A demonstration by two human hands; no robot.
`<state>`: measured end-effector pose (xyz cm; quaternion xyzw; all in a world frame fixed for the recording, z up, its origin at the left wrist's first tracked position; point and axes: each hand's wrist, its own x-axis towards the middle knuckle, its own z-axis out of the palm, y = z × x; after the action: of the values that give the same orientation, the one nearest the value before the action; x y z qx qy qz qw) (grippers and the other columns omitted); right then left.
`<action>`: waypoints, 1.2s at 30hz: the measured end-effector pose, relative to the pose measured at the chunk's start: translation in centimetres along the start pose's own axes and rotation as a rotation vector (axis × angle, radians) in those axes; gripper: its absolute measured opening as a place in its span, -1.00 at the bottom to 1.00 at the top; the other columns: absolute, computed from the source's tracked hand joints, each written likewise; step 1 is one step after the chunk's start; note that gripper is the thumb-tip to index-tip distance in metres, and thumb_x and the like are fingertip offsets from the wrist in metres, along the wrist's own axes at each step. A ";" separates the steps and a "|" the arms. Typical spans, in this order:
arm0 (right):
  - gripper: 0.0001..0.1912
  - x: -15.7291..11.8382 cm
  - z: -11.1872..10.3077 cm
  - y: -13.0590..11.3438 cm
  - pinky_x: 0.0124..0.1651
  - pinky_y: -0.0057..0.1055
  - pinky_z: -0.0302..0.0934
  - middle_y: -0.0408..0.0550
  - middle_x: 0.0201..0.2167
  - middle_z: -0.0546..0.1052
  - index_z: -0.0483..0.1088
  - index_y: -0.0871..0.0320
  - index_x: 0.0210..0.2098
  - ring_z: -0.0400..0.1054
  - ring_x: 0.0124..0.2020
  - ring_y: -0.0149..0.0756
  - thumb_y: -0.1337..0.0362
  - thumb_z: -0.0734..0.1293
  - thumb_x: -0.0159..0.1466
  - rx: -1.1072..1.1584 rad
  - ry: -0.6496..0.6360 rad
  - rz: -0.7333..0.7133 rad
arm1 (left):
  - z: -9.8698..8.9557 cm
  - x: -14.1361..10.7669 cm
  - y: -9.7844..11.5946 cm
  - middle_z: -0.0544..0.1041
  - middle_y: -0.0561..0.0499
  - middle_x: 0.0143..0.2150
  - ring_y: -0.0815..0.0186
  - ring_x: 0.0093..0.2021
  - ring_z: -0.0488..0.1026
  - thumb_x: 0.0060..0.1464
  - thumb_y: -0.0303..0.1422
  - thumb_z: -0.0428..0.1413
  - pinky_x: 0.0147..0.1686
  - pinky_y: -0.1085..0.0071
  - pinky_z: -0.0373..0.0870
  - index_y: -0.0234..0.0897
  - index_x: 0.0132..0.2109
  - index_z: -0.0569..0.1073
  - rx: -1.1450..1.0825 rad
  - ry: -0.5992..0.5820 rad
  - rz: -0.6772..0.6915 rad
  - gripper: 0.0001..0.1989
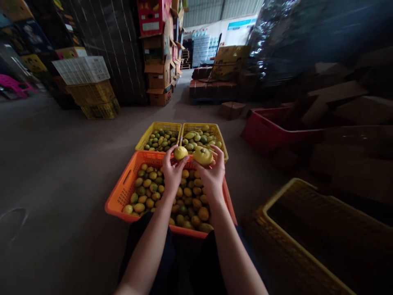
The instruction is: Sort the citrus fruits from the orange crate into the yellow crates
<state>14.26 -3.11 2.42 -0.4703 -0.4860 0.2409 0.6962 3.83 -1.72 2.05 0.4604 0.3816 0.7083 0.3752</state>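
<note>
The left forearm [153, 241] and right forearm [229, 241], both bare, stretch from the near edge toward the far side, converging slightly. The left hand [172, 174] and right hand [213, 176] are level, just apart, fingers curled in grips, thumbs inward.

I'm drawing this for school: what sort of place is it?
Probably a fruit warehouse: a tall stack of printed cardboard boxes and a rectangular orange plastic crate holding roundish yellow-green fruit.
</note>
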 end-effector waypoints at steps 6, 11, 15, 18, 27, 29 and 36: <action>-0.45 0.3 -0.4 -0.2 -0.16 -0.20 0.35 -0.03 -0.10 0.47 0.35 0.02 -0.06 0.38 -0.11 -0.16 0.22 0.45 -0.07 -0.004 -0.028 0.010 | 0.1 0.1 0.6 0.47 0.01 -0.11 0.35 -0.20 0.48 -0.23 -0.28 0.34 -0.15 0.45 0.41 -0.21 -0.15 0.37 -0.131 -0.013 -0.059 -0.54; -0.46 0.6 -1.2 -1.6 -0.17 -0.30 0.35 -0.12 -0.13 0.50 0.41 -0.02 -0.11 0.40 -0.14 -0.25 0.30 0.49 -0.12 0.204 -0.060 0.165 | -0.5 0.5 1.3 0.52 0.05 -0.17 0.36 -0.16 0.48 -0.18 -0.38 0.31 -0.15 0.50 0.41 -0.24 -0.21 0.47 -0.347 -0.066 -0.254 -0.69; -0.57 0.8 -1.7 -2.6 -0.21 -0.38 0.34 -0.16 -0.24 0.54 0.43 0.03 -0.24 0.43 -0.24 -0.33 0.34 0.51 -0.13 0.357 -0.050 0.266 | -0.9 0.5 1.8 0.54 0.02 -0.23 0.32 -0.17 0.50 -0.18 -0.36 0.31 -0.16 0.45 0.43 -0.28 -0.24 0.49 -0.452 -0.061 -0.410 -0.71; -0.65 0.9 -2.0 -2.9 -0.25 -0.40 0.33 -0.14 -0.27 0.55 0.46 0.07 -0.24 0.43 -0.26 -0.33 0.27 0.49 -0.06 0.370 -0.080 0.307 | -1.1 0.7 1.7 0.54 0.05 -0.27 0.30 -0.15 0.51 -0.21 -0.35 0.33 -0.11 0.40 0.41 -0.24 -0.22 0.46 -0.490 -0.017 -0.458 -0.66; -0.63 0.8 -1.4 -1.9 -0.41 -0.47 0.34 -0.18 -0.40 0.52 0.46 0.06 -0.17 0.41 -0.40 -0.38 0.09 0.43 0.03 0.319 -0.037 0.388 | -0.9 0.8 0.9 0.57 -0.02 -0.21 0.23 -0.05 0.48 -0.08 -0.30 0.26 -0.02 0.33 0.40 -0.32 -0.27 0.53 -0.433 0.072 -0.432 -0.78; -0.63 0.7 -1.1 -1.6 -0.45 -0.48 0.33 -0.20 -0.44 0.51 0.46 0.05 -0.19 0.40 -0.45 -0.40 0.06 0.41 0.04 0.299 -0.009 0.406 | -0.7 0.7 0.8 0.57 -0.05 -0.21 0.22 -0.04 0.47 -0.07 -0.33 0.24 -0.01 0.33 0.39 -0.35 -0.28 0.54 -0.378 0.057 -0.415 -0.81; -0.46 0.3 -0.6 -2.0 -0.31 -0.44 0.35 -0.15 -0.30 0.56 0.46 0.07 -0.13 0.44 -0.35 -0.35 0.20 0.54 -0.14 0.261 -0.081 0.402 | -1.0 0.7 1.1 0.56 -0.04 -0.22 0.28 -0.07 0.47 -0.12 -0.47 0.25 -0.08 0.46 0.42 -0.32 -0.26 0.55 -0.320 -0.034 -0.397 -0.81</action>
<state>14.67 -3.95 4.28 -0.4535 -0.3751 0.4540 0.6689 2.50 -1.79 3.03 0.3232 0.3410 0.6642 0.5814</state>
